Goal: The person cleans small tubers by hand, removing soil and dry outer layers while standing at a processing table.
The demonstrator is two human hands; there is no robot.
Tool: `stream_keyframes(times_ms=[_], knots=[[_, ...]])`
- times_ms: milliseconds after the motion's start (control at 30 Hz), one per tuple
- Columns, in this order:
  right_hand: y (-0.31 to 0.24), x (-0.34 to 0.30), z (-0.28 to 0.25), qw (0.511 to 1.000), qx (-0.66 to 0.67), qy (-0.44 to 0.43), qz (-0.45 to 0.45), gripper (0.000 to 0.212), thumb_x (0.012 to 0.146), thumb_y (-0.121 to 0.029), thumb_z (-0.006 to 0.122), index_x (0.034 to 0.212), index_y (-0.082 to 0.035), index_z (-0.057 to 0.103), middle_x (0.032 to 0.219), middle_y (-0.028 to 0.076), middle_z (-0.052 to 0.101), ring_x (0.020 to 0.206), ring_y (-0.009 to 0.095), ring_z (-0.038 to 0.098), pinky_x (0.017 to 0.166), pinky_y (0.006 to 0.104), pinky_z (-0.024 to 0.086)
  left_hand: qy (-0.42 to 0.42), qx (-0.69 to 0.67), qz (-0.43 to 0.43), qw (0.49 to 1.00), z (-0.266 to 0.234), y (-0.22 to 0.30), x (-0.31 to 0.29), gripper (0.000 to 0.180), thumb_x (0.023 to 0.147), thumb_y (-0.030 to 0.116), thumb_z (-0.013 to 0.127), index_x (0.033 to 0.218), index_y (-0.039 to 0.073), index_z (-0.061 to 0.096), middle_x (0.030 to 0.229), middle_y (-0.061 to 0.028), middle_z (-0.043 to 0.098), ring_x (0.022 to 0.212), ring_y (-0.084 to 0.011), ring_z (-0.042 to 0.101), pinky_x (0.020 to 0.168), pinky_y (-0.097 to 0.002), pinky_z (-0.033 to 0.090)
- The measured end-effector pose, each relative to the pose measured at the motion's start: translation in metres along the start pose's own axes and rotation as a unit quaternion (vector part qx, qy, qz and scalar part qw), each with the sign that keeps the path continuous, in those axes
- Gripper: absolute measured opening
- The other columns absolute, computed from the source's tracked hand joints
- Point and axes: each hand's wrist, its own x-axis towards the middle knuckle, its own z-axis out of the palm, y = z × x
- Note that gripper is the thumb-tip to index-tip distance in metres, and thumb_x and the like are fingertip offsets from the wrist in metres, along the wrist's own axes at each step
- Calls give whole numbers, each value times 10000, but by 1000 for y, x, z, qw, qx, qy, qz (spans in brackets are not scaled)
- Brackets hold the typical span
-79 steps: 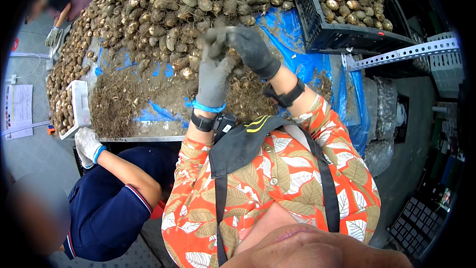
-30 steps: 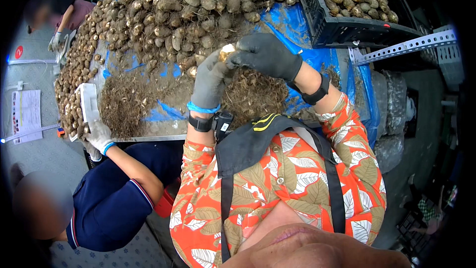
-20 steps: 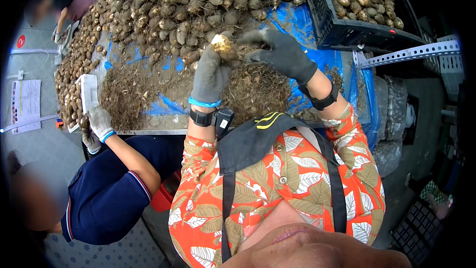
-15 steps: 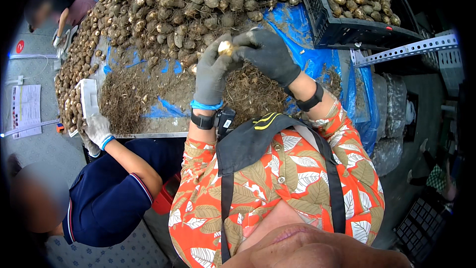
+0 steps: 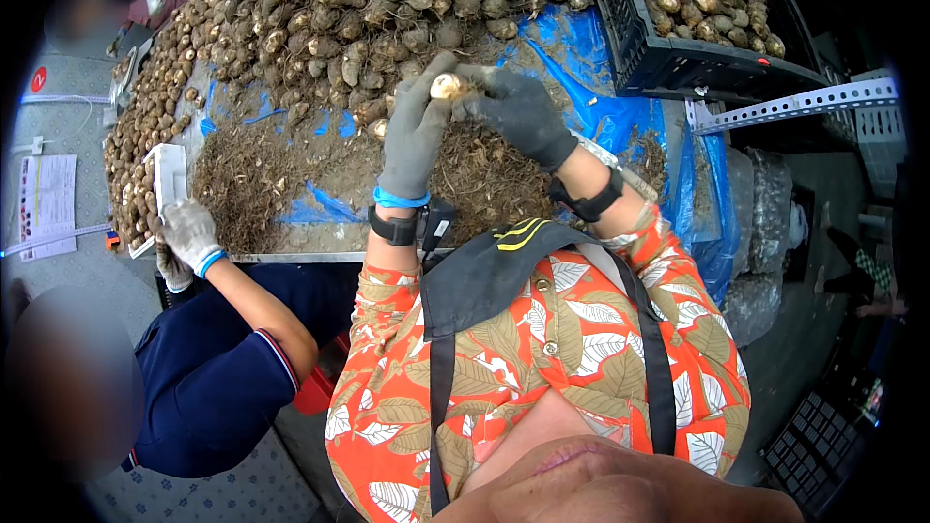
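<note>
A small taro corm (image 5: 446,86), its cut face pale and its sides brown, is held up between my gloved hands over the table. My left hand (image 5: 412,136), in a grey glove, has its fingers and thumb closed round the corm. From the other side, the bent fingers of my right hand (image 5: 523,116), in a darker glove, pinch the corm's brownish side. Its fingertips are partly hidden. Under my hands lies a heap of loose brown root fibres (image 5: 494,179). Another pale-ended corm (image 5: 379,128) rests beside my left hand.
A large pile of taro corms (image 5: 387,15) covers the far table over blue plastic sheeting (image 5: 572,48). A black crate (image 5: 697,58) full of corms stands at the far right. At left, a co-worker's gloved hands (image 5: 189,232) touch a white tray (image 5: 170,174). A perforated metal bar (image 5: 804,104) juts in.
My hands stay together and shift slightly; the corm's pale face is turned more into view. The co-worker's hands at left have moved a little, and the person at far left has moved.
</note>
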Motion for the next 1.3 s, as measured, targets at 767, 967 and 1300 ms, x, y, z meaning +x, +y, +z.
stream_keyframes(times_ms=[767, 967, 1300], knots=[[12, 25, 7, 993, 119, 12, -1, 164, 821, -195, 631, 934, -97, 698, 969, 67, 670, 936, 249, 624, 800, 353, 508, 9, -327, -102, 939, -25, 10, -6, 808, 864, 234, 686, 1458, -70, 230, 1393, -185, 441, 1184, -226, 537, 919, -294, 485], [7, 32, 18, 993, 43, 68, 85, 161, 847, -162, 585, 926, -91, 706, 926, 72, 681, 905, 265, 618, 782, 375, 501, 43, -161, -36, 985, -18, 5, -6, 856, 768, 28, 690, 1474, -50, 211, 1409, -184, 426, 1229, -253, 497, 1009, -342, 434], [18, 18, 32, 996, 84, -12, 26, 246, 844, -138, 600, 1072, -118, 689, 784, 47, 660, 682, 205, 613, 654, 295, 492, 23, -24, -26, 999, -32, 5, -11, 843, 789, 12, 668, 1480, -38, 188, 1342, -199, 501, 1205, -254, 523, 1023, -344, 425]])
